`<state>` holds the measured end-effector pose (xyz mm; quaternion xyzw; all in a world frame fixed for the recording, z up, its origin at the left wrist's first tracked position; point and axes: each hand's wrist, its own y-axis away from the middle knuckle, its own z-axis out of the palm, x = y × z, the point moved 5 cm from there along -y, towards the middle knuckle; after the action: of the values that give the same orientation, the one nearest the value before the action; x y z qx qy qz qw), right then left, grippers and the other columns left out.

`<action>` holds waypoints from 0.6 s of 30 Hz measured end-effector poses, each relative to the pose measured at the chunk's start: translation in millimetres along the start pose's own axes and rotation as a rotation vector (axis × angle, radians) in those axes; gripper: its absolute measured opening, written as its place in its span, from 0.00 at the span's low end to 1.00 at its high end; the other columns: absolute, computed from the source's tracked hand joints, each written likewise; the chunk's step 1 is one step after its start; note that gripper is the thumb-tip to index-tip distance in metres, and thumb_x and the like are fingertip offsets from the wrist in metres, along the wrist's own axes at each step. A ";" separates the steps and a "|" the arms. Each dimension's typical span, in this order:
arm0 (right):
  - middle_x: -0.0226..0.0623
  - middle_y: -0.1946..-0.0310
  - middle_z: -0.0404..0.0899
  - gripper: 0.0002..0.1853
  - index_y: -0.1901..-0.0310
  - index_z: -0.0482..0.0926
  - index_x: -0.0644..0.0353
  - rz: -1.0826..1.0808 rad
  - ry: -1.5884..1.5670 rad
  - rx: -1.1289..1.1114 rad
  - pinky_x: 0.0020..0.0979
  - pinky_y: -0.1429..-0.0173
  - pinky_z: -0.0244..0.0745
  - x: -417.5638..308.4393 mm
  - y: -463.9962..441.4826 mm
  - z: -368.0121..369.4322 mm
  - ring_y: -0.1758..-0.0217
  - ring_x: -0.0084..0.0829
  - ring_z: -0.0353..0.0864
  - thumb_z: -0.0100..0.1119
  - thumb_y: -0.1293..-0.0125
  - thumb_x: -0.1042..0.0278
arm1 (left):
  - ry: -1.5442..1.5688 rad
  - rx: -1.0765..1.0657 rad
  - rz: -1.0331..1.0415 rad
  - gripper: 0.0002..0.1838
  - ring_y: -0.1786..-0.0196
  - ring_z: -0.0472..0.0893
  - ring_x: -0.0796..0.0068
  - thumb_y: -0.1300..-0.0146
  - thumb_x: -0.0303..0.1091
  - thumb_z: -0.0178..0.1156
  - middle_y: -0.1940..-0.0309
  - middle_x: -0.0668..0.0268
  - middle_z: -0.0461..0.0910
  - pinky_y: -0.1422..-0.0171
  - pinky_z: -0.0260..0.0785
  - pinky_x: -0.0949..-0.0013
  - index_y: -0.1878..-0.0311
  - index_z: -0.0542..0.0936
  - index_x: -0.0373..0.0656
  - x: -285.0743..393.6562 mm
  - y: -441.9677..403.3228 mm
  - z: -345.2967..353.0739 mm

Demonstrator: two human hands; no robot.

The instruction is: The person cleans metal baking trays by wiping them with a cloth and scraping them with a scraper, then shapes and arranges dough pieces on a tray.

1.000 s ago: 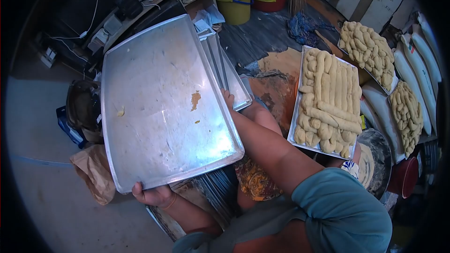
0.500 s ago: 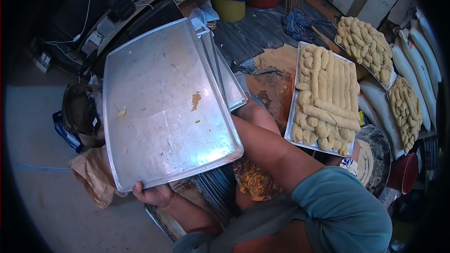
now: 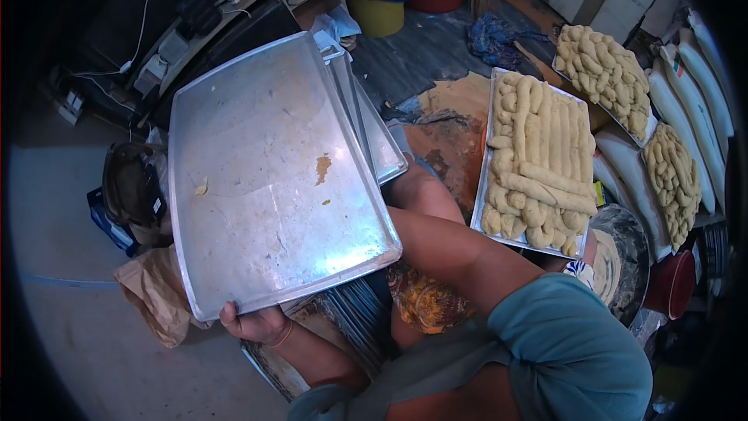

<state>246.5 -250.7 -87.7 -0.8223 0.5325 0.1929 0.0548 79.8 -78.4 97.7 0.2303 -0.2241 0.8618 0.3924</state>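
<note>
A large metal tray (image 3: 273,179), worn and marked with a few brown flecks, is held up tilted in front of me. My left hand (image 3: 255,323) grips its lower left corner, thumb on the rim. The right forearm reaches behind the tray's right side, and that hand is hidden behind the metal. More trays (image 3: 374,129) show behind the tray's right edge, partly covered by it. To the right, another tray (image 3: 481,179) bears pale dough (image 3: 545,160) in long rolls and rounded pieces.
Two further dough piles (image 3: 604,70) (image 3: 672,179) lie at the right beside filled sacks (image 3: 692,125). Yellow buckets (image 3: 375,8) stand at the back. A brown paper bag (image 3: 156,288) and a dark bag (image 3: 132,187) are on the left. A dark basin (image 3: 633,265) sits at lower right.
The fingers of my right hand, seen earlier at the tray's right edge, have gone out of sight behind it. The large tray has barely moved; the view has shifted slightly.
</note>
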 end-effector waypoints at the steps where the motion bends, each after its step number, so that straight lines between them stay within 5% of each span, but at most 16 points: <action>1: 0.45 0.59 0.77 0.24 0.42 0.72 0.60 -0.013 0.006 -0.015 0.43 0.54 0.69 -2.1 5.2 3.7 0.57 0.39 0.75 0.56 0.39 0.62 | 0.002 -0.007 -0.002 0.37 0.31 0.64 0.53 0.48 0.33 0.57 0.34 0.52 0.65 0.24 0.50 0.48 0.32 0.61 0.34 -0.3 0.5 1.6; 11: 0.43 0.66 0.79 0.22 0.44 0.74 0.62 -0.085 -0.129 -0.001 0.38 0.59 0.75 1.5 11.4 -9.3 0.64 0.36 0.79 0.60 0.41 0.65 | 0.059 -0.033 0.006 0.33 0.33 0.66 0.54 0.45 0.31 0.55 0.35 0.53 0.67 0.25 0.52 0.49 0.34 0.63 0.34 14.3 4.7 6.1; 17: 0.43 0.70 0.81 0.22 0.46 0.75 0.63 -0.228 -0.691 0.552 0.36 0.61 0.78 52.3 -20.1 -122.3 0.68 0.34 0.81 0.62 0.42 0.67 | 0.054 -0.012 0.034 0.32 0.34 0.67 0.57 0.45 0.31 0.55 0.36 0.54 0.68 0.26 0.54 0.52 0.34 0.64 0.34 32.9 18.7 21.6; 18: 0.40 0.67 0.80 0.21 0.47 0.75 0.63 -0.023 -1.013 0.511 0.32 0.62 0.77 67.9 -3.6 -144.0 0.67 0.32 0.81 0.63 0.42 0.69 | 0.057 -0.029 0.022 0.32 0.34 0.67 0.57 0.45 0.32 0.55 0.37 0.54 0.69 0.26 0.54 0.52 0.35 0.64 0.34 34.0 21.5 23.2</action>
<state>311.3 -349.8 18.8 -0.5933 0.4606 0.4278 0.5028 48.2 -84.8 131.1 0.1975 -0.2280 0.8689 0.3924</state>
